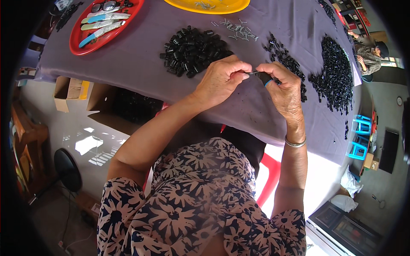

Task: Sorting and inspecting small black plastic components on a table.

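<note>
Above the near edge of the cloth-covered table, my two hands meet fingertip to fingertip. A pinch of thumb and forefinger closes my left hand (223, 78). My right hand (285, 90), with a black cover edged in blue on its thumb, is pinched too. Between them shows a thin silvery pin (253, 73); its ends are hidden by the fingers. Just beyond my left hand lies a heap of black cylindrical plastic parts (188, 49). Loose silvery pins (240, 30) are scattered farther back. Small black parts (284, 57) lie beyond my right hand.
A larger heap of small black parts (335, 70) spreads at the right. Far left, a red tray (78, 50) holds knife-like tools and glasses; a yellow tray (213, 10) stands at the back. An open cardboard box (100, 117) sits below the table. Another person (369, 55) is at far right.
</note>
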### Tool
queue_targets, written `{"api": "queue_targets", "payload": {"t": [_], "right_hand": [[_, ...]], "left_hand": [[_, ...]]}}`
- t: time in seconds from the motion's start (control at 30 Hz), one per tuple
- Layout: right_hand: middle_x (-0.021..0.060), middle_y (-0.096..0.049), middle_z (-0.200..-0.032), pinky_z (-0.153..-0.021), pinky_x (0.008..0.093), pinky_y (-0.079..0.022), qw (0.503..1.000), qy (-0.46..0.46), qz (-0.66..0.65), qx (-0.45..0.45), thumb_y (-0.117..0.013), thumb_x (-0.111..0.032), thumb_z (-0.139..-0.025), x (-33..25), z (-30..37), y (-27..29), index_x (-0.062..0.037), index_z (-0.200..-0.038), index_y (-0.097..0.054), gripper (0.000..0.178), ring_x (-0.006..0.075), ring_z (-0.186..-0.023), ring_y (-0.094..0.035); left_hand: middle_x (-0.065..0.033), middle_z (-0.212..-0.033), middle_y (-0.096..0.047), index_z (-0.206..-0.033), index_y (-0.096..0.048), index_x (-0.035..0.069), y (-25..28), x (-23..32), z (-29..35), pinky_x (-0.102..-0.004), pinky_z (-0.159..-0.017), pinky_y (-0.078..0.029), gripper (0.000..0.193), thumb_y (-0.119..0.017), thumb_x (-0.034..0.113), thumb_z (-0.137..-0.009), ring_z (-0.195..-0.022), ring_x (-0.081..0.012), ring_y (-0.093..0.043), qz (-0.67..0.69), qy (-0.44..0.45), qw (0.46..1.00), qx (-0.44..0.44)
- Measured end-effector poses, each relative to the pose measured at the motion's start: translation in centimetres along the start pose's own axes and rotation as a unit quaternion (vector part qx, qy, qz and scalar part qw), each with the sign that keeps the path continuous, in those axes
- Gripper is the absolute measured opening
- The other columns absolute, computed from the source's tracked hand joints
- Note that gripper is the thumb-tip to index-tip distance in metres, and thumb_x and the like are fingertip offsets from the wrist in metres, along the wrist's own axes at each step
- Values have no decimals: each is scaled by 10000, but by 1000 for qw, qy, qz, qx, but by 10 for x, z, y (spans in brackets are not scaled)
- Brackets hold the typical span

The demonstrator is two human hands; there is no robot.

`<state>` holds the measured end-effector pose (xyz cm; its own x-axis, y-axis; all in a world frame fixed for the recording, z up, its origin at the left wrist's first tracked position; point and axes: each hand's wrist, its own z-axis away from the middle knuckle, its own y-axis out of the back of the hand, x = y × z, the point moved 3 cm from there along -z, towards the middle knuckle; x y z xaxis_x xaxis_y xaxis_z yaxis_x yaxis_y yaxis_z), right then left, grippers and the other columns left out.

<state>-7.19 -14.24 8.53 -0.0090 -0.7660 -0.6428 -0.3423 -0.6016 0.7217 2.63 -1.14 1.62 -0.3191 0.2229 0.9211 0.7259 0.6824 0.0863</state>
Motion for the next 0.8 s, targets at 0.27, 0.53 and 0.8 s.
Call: {"api": "queue_targets", "payload": {"t": [0.27,0.53,0.8], "right_hand": [[52,-643,-850,-724,230,-472,1000,1,0,-4,-556,134,-749,0,-2,-3,6,-963,-658,270,106,-763,-592],[39,-637,-828,-711,224,-466,1000,-10,4,-15,-576,119,-761,-6,-2,-3,0,-954,-664,244,96,-746,-580],[6,-621,-837,-729,212,-468,997,-35,-63,-42,-482,182,-726,4,-2,-3,32,-954,-654,322,71,-778,-577]], "left_hand": [[-35,-861,-599,-1078,-639,10,-1,-5,1,-233,-677,-471,223,-631,-9,-856,-756,-82,-560,-3,31,999,-25],[-25,-868,-604,-1229,-522,5,-1,-5,2,-221,-720,-486,396,-646,-27,-855,-769,-56,-537,38,56,997,-24],[-69,-775,-627,-1180,-536,18,-3,-6,2,-279,-654,-498,393,-655,-22,-807,-656,-153,-590,54,13,998,4]]}}
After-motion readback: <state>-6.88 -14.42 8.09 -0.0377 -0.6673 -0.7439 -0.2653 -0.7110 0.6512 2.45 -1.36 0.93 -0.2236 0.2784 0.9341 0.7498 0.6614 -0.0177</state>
